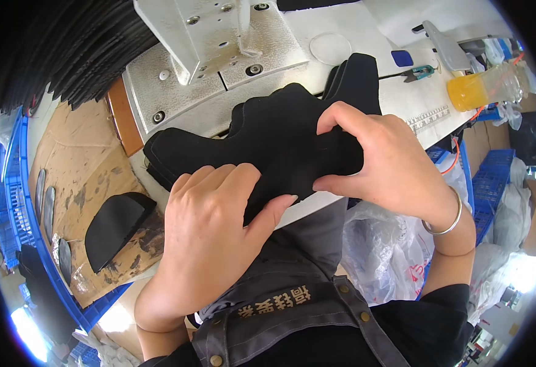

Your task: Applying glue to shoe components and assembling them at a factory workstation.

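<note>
Several black cut fabric pieces [280,122] with wavy edges lie layered together at the front of a sewing machine bed. My left hand [213,226] grips their near left edge, with the fingers curled over the top and the thumb along the near side. At the right, my right hand [381,159] pinches the cloth between thumb and fingers. Part of the stack lies beneath both hands, so its lower layers are hidden. Just behind the fabric rises the white sewing machine [164,92] with its metal plate.
A folded black piece [115,226] rests on worn cardboard [84,177] at the left. Black strips [90,49] are piled far left. Thread snips [419,73], a ruler [428,118] and a jar of orange liquid [469,92] are on the right. Plastic bags [381,244] hang below.
</note>
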`<state>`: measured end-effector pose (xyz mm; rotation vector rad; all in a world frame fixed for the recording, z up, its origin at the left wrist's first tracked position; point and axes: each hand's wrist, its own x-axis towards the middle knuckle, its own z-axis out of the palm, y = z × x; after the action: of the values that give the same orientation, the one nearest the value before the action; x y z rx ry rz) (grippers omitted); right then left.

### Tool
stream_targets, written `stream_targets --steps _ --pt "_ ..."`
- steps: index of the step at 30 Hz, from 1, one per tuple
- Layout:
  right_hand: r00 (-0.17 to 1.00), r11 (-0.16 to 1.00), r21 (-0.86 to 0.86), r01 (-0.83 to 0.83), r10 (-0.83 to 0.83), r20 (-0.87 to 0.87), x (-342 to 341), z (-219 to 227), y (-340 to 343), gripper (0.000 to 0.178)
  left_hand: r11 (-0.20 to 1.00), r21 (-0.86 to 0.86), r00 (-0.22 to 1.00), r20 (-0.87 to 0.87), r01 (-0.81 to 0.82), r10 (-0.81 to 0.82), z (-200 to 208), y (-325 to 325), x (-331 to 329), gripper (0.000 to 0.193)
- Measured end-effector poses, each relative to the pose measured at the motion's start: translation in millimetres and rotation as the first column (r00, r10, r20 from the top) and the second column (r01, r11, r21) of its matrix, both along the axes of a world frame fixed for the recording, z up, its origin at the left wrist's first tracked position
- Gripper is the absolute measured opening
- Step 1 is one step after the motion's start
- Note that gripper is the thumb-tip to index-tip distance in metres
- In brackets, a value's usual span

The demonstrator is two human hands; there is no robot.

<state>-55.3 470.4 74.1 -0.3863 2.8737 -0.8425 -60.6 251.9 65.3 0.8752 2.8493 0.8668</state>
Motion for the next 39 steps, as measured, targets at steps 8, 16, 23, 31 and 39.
stream_targets --steps 8,16,23,31,39 --pt "0.999 0.999 0.052 -0.002 0.000 0.045 -0.8 3.5 -0.7 0.046 0.992 0.126 0.993 0.118 -0.027 0.012 1.4 -6.9 -1.4 0.030" --pt "0.999 0.992 0.119 -0.045 0.042 0.024 -1.8 8.1 -2.7 0.046 0.977 0.161 0.984 0.130 -0.143 0.122 -1.0 -10.2 0.4 0.023" --pt "0.999 1.000 0.029 -0.012 0.013 -0.048 -0.7 -0.3 -1.3 0.045 0.979 0.162 0.984 0.145 -0.125 0.102 -3.0 -16.9 -2.8 0.017" --pt "1.000 0.999 0.042 -0.006 0.007 -0.020 -0.3 0.9 -1.8 0.043 0.966 0.180 0.921 0.375 -0.185 0.107 2.1 -20.7 -7.6 0.016" --pt "0.989 0.998 0.016 0.063 -0.065 0.133 -0.2 5.4 -5.6 0.043 0.972 0.199 0.952 0.299 -0.125 0.061 -4.3 -25.5 -6.6 0.016"
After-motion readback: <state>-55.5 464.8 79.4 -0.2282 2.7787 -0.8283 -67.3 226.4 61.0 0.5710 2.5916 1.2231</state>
